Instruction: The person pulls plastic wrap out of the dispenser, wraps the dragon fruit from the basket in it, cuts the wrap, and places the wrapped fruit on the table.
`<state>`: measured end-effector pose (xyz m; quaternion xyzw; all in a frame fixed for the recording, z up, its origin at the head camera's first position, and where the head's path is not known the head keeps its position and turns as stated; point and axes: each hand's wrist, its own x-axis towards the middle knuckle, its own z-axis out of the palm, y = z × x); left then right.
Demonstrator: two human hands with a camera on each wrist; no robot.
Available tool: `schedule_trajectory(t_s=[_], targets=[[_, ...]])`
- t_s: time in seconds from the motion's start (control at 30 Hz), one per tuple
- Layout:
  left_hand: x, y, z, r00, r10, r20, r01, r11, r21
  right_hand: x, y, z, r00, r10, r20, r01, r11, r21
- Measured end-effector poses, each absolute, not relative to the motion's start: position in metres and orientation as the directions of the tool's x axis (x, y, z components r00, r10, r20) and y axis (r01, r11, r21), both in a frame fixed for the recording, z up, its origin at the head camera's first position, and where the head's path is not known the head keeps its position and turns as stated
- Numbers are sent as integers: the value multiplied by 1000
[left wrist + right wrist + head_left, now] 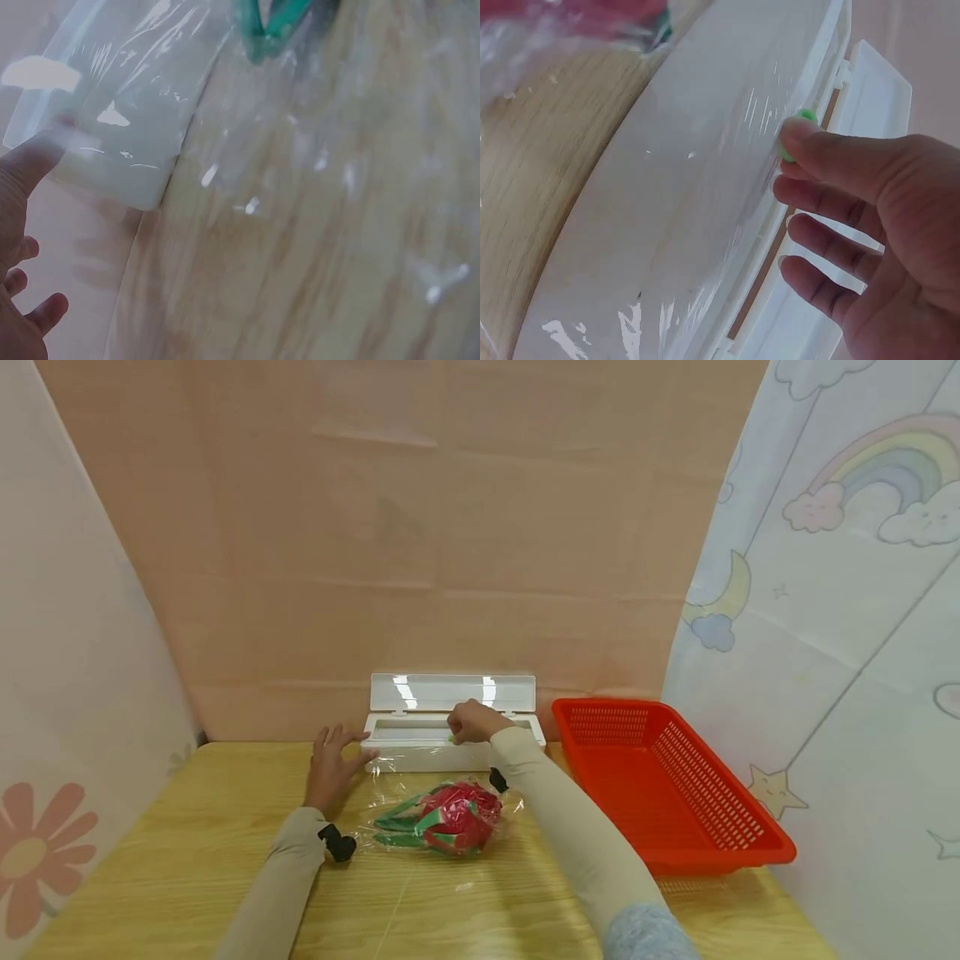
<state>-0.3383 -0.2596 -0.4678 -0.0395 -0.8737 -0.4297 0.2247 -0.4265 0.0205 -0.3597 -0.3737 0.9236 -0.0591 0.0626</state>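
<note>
A white cling film dispenser (450,756) stands against the back wall with its clear lid (453,693) raised. Clear film runs from it down the front and around a red and green dragon fruit (468,814) on the table. At the dispenser's top edge, my right hand (476,722) pinches a small green slide cutter (808,115) between thumb and forefinger, the other fingers bent loosely over the lid side. My left hand (333,768) is at the dispenser's left end, its thumb (41,154) pressing the film-covered front and the other fingers spread apart from it.
A red plastic basket (675,860) with perforated sides stands to the right of the dispenser, close to my right forearm. Wood-grain tabletop (225,827) extends in front and to the left. A plain backdrop (420,527) rises right behind the dispenser.
</note>
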Motion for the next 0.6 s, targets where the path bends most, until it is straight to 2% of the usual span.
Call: schedule_trajectory(t_s=[0.33, 0.6], targets=[[-337, -260, -468, -907, -124, 403, 244, 627, 740, -420, 28, -359, -724, -684, -87, -663, 725, -187], [-341, -259, -468, -904, -112, 412, 247, 650, 719, -421, 33, -360, -726, -685, -61, -673, 726, -140]])
